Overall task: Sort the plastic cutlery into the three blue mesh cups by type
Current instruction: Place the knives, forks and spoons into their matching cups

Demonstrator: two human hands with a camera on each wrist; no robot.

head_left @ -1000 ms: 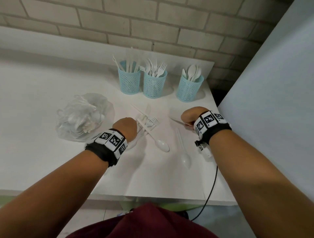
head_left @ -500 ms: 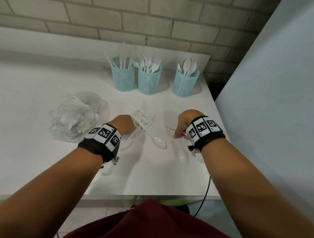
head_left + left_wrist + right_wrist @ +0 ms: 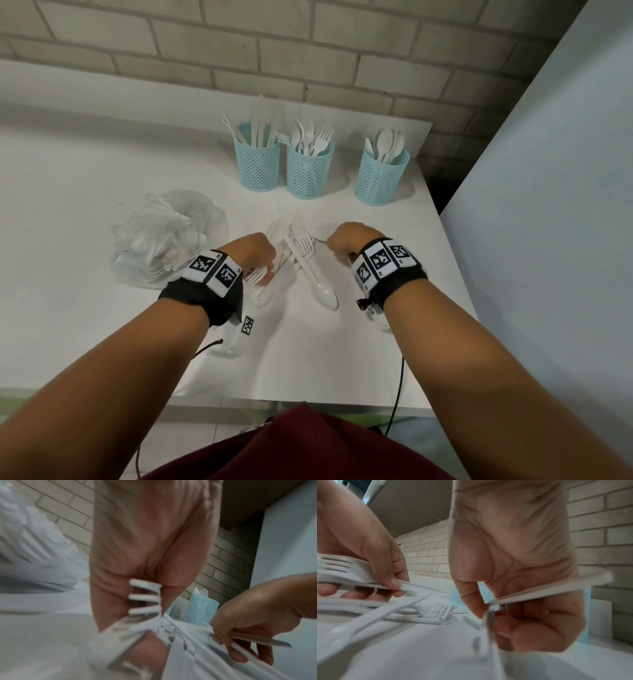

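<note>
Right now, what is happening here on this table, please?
A person is sorting white plastic cutlery into three blue mesh cups at the back of the table; they already hold knives, forks and spoons. The left hand grips a fork. The right hand holds thin cutlery pieces whose type I cannot tell. A loose pile lies between the hands, and a plastic bag with more cutlery sits to the left.
</note>
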